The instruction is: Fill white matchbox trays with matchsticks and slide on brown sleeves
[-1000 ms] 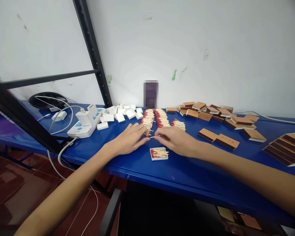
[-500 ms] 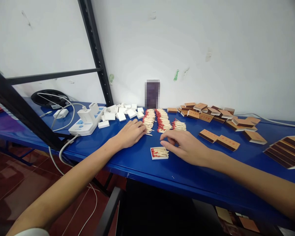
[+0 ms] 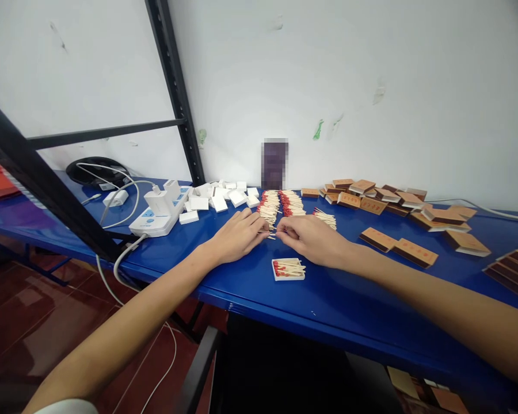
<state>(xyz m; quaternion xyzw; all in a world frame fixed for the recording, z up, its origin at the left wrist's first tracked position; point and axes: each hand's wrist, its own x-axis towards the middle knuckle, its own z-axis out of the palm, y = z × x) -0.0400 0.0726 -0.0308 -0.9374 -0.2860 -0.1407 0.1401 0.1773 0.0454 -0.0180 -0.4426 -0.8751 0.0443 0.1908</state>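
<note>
My left hand lies on the blue table, its fingertips pinched at the near end of the rows of red-tipped matches. My right hand meets it there, fingers pinched on a match from the same pile. A small white tray partly filled with matches lies just in front of my right hand. What the left fingers hold is too small to make out.
White inner trays are heaped at the back left beside a white power strip with plugs and cables. Brown matchbox sleeves are scattered at the back right, and more are stacked at the far right. A black shelf post rises on the left.
My right hand went to the tray, then came back up to the match pile beside my left hand. My left hand stayed at the pile. The camera shifted slightly.
</note>
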